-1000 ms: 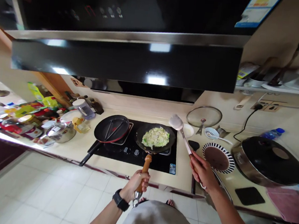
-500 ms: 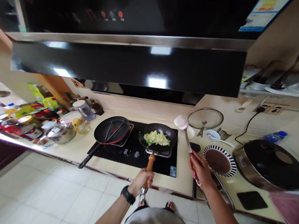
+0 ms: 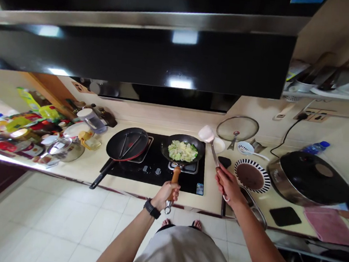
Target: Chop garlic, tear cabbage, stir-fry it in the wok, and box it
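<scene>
My left hand (image 3: pixel 167 194) is wrapped round the wooden handle (image 3: pixel 176 174) of a dark wok (image 3: pixel 200 145) on the right side of the stove. Chopped pale-green vegetables (image 3: pixel 182 151) lie heaped in the wok's middle. My right hand (image 3: pixel 230 188) grips the brown handle of a metal spatula (image 3: pixel 214 151), tilted up to the left. Its broad, bright head is raised to the right of the wok, apart from the vegetables. On the left burner sits a black frying pan (image 3: pixel 116 145), with a thin metal rack or utensil lying in it.
A striped-rim plate (image 3: pixel 267 181), a small bowl with a spoon (image 3: pixel 244 147), a glass lid (image 3: pixel 237 128) and a large covered electric pan (image 3: pixel 310 180) stand right. Jars and a lidded pot (image 3: pixel 67 149) crowd the left. The range hood (image 3: pixel 139 55) hangs low above the stove.
The view has tipped slightly downward, so the scene sits higher. The vegetables have shifted and look more spread in the wok. Both hands keep their grips, and the spatula stays raised.
</scene>
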{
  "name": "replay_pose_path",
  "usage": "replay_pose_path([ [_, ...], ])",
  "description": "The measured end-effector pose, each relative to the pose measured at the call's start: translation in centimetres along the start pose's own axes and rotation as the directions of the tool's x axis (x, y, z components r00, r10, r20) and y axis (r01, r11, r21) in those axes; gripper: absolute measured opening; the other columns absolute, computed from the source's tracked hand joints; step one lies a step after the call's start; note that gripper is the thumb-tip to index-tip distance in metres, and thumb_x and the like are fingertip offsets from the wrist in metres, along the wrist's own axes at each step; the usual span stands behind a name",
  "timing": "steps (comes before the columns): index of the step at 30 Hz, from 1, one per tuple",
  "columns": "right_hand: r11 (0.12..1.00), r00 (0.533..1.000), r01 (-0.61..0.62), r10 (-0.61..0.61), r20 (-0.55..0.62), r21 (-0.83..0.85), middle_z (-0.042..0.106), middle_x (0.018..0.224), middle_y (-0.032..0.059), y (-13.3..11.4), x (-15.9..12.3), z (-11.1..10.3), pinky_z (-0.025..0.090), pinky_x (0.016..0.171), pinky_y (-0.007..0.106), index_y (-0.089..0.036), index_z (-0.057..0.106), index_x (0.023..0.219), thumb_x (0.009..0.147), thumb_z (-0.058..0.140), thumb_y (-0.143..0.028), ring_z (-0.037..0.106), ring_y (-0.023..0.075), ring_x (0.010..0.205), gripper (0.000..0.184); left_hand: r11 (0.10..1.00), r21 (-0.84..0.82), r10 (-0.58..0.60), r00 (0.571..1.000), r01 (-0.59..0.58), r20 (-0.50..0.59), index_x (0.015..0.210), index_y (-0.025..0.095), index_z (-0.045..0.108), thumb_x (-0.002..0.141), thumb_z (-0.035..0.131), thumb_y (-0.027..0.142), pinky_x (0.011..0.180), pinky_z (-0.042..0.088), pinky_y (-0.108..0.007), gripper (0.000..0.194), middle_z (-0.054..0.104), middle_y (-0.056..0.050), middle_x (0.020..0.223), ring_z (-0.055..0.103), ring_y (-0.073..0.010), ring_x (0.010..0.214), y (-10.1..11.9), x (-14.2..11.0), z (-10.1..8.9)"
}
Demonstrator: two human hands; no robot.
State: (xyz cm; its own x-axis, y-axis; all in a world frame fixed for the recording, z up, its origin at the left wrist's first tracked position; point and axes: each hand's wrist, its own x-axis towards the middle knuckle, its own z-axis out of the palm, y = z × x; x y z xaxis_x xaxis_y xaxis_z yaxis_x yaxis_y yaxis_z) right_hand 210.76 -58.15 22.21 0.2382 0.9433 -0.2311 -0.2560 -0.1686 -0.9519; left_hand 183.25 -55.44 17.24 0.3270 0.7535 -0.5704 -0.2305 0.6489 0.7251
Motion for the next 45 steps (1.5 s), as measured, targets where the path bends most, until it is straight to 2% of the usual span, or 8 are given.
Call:
replay_pose_path([
  [8, 0.997, 0.997, 0.077, -0.077, 0.012, 0.012, 0.056, 0.067, -0.0071, -1.0, 1.2, 0.4, 0.027, 0.032, 0.014, -0.022, 0.056, 0.143, 0.077, 0.077, -0.055, 0.038, 0.0027, 0.038, 0.076, 0.999, 0.021, 0.03, 0.999, -0.031, 0.024, 0.059, 0.02, 0.04, 0.061, 0.063, 0.013, 0.038, 0.024, -0.015, 0.024, 0.037, 0.008, 0.046, 0.031, -0.0023, 0.038, 3.5, 2.3, 1.4],
  [15, 1.0, 0.999, -0.01, 0.01, -0.035, -0.01, 0.06, 0.068, -0.0057, 1.2, 0.7, -1.4, 0.026, 0.032, 0.014, -0.02, 0.052, 0.144, 0.078, 0.076, -0.055, 0.037, 0.003, 0.036, 0.078, 0.992, 0.129, -0.023, 0.999, 0.018, 0.038, 0.065, 0.021, 0.046, 0.06, 0.067, 0.02, 0.036, 0.027, -0.02, 0.021, 0.041, 0.007, 0.046, 0.037, -0.007, 0.035, -2.7, 0.0, -2.9],
  [21, 0.977, 0.997, -0.057, 0.068, 0.046, -0.205, 0.055, 0.066, -0.0083, 3.0, 4.1, -1.4, 0.029, 0.032, 0.015, -0.02, 0.052, 0.144, 0.082, 0.071, -0.051, 0.041, 0.0052, 0.038, 0.072, 1.0, 0.015, 0.0, 1.0, 0.0, 0.007, 0.075, 0.021, 0.048, 0.055, 0.069, 0.023, 0.036, 0.026, -0.017, 0.03, 0.043, 0.009, 0.051, 0.034, -0.0045, 0.037, -2.8, 1.8, -1.9],
  [27, 0.662, 0.988, -0.028, 0.134, 0.081, -0.749, 0.053, 0.059, -0.0082, 2.0, 11.6, -0.1, 0.034, 0.038, 0.016, -0.016, 0.059, 0.129, 0.099, 0.048, -0.027, 0.047, 0.0069, 0.037, 0.034, 0.998, 0.067, 0.004, 1.0, -0.003, -0.004, 0.076, 0.022, 0.044, 0.057, 0.069, 0.023, 0.034, 0.029, -0.019, 0.032, 0.043, 0.01, 0.05, 0.036, -0.0062, 0.036, -4.4, 4.3, -2.9],
  [30, 0.547, 0.931, -0.126, 0.352, 0.091, -0.827, 0.054, 0.056, -0.0073, 0.1, 15.1, 0.9, 0.03, 0.04, 0.014, -0.015, 0.062, 0.112, 0.101, 0.045, -0.022, 0.044, 0.0054, 0.037, 0.021, 0.996, 0.094, 0.008, 1.0, -0.009, 0.016, 0.078, 0.023, 0.043, 0.059, 0.069, 0.022, 0.035, 0.032, -0.019, 0.031, 0.044, 0.01, 0.05, 0.037, -0.0065, 0.036, -4.6, 4.7, -3.9],
  [37, 0.581, 0.758, -0.195, 0.6, 0.254, -0.79, 0.052, 0.06, -0.0063, -3.1, 20.5, 3.9, 0.019, 0.043, 0.015, -0.011, 0.062, 0.102, 0.101, 0.048, -0.019, 0.03, 0.0031, 0.042, 0.017, 0.984, 0.168, -0.067, 0.997, 0.062, 0.024, 0.076, 0.023, 0.043, 0.06, 0.07, 0.02, 0.035, 0.037, -0.021, 0.031, 0.046, 0.009, 0.049, 0.041, -0.0084, 0.035, -4.1, 5.5, -5.6],
  [42, 0.599, 0.759, -0.014, 0.527, 0.382, -0.8, 0.056, 0.064, -0.0047, -2.1, 19.1, 6.1, 0.024, 0.043, 0.016, -0.011, 0.06, 0.128, 0.102, 0.048, -0.027, 0.037, 0.005, 0.043, 0.033, 0.982, 0.168, -0.088, 0.996, 0.09, -0.018, 0.079, 0.022, 0.044, 0.061, 0.069, 0.018, 0.034, 0.034, -0.02, 0.03, 0.046, 0.009, 0.049, 0.039, -0.0078, 0.033, -3.2, 5.1, -5.3],
  [45, 0.471, 0.823, 0.228, 0.376, 0.427, -0.852, 0.065, 0.069, -0.0011, -0.1, 15.1, 5.8, 0.038, 0.049, 0.017, -0.017, 0.061, 0.135, 0.102, 0.045, -0.031, 0.051, 0.0085, 0.048, 0.039, 0.989, 0.113, -0.099, 0.995, 0.101, -0.022, 0.082, 0.022, 0.044, 0.06, 0.067, 0.017, 0.034, 0.033, -0.02, 0.032, 0.045, 0.01, 0.05, 0.037, -0.0071, 0.034, -2.5, 4.6, -4.7],
])
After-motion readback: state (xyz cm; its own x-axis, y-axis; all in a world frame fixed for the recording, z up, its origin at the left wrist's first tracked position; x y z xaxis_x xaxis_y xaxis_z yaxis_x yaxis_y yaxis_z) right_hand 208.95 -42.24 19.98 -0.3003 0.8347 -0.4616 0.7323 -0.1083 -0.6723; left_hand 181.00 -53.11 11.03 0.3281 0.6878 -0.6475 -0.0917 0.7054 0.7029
